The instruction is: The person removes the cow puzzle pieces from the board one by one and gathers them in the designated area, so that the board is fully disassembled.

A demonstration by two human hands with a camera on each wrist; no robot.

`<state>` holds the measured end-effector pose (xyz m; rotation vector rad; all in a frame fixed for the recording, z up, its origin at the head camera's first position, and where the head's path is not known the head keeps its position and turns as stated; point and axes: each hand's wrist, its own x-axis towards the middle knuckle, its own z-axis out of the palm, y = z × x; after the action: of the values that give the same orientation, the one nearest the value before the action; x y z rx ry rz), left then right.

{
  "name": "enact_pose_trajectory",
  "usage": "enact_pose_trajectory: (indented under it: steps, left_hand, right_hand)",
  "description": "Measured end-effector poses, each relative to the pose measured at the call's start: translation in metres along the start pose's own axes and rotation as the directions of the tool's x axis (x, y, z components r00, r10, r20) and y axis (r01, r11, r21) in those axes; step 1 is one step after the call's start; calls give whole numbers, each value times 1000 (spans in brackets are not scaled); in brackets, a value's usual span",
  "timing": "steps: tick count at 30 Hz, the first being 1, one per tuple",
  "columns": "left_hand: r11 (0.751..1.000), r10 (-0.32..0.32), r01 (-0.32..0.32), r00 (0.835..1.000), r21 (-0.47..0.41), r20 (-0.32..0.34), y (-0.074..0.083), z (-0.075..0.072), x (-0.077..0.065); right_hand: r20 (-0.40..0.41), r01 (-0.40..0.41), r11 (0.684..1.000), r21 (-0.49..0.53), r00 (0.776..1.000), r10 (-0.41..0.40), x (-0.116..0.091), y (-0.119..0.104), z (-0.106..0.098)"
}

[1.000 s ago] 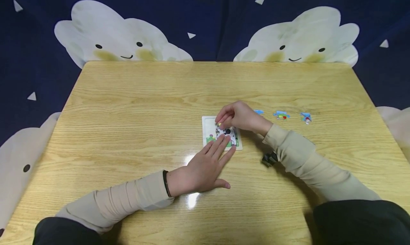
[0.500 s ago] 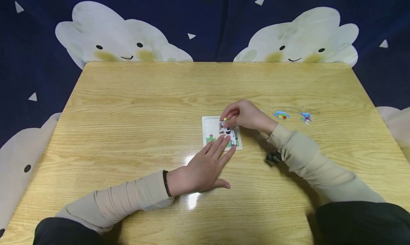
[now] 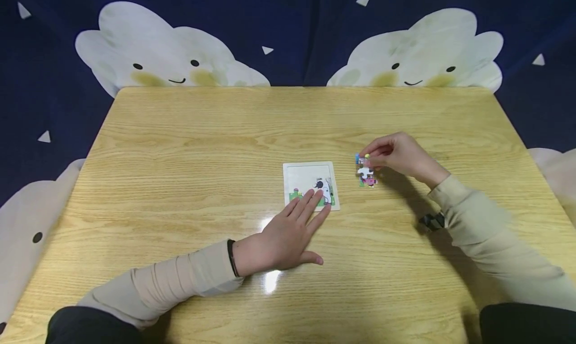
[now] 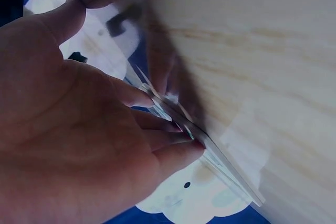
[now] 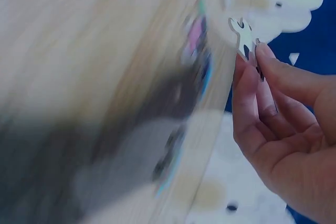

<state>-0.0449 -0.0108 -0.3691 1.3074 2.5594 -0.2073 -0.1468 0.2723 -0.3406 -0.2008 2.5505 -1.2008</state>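
A square white puzzle tray (image 3: 300, 176) lies mid-table, with fitted pieces showing green ground and part of a black-and-white cow (image 3: 327, 189) along its lower and right side. My left hand (image 3: 288, 234) rests flat with its fingertips on the tray's lower part, covering some of the picture; in the left wrist view the fingers touch the tray (image 4: 231, 171) near its edge. To the right of the tray, my right hand (image 3: 402, 156) pinches a white-and-black puzzle piece (image 3: 365, 173) between thumb and fingers. The right wrist view shows this puzzle piece (image 5: 243, 38) raised off the table.
A pink-and-green puzzle piece (image 3: 370, 182) lies on the table just below the held one, and a blue bit (image 3: 357, 158) shows beside the fingertips. Another blurred piece (image 5: 170, 156) appears in the right wrist view. A dark cloud-print cloth (image 3: 297, 34) hangs behind the table.
My right hand has moved right, off the tray, carrying the white-and-black puzzle piece with it. It now hides the loose pieces farther right. My left hand has stayed in place.
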Motion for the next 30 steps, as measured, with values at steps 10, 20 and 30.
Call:
enact_pose_trajectory:
  steps: [10,20,30]
  left_hand:
    - [998,11,-12,1000,-58,-11,-3,3,-2]
    - [996,32,-35,999,-80,-43,-4,4,-2]
    - [998,19,-22,998,-55,-56,-1,3,-4]
  right_hand:
    - [-49,-20,985,-171,999,12,-31,45,-24]
    - [-114,78,944,-320,986,-120,-42,59,-19]
    - [-111,187,937,-295,967,-228,-37,39,-6]
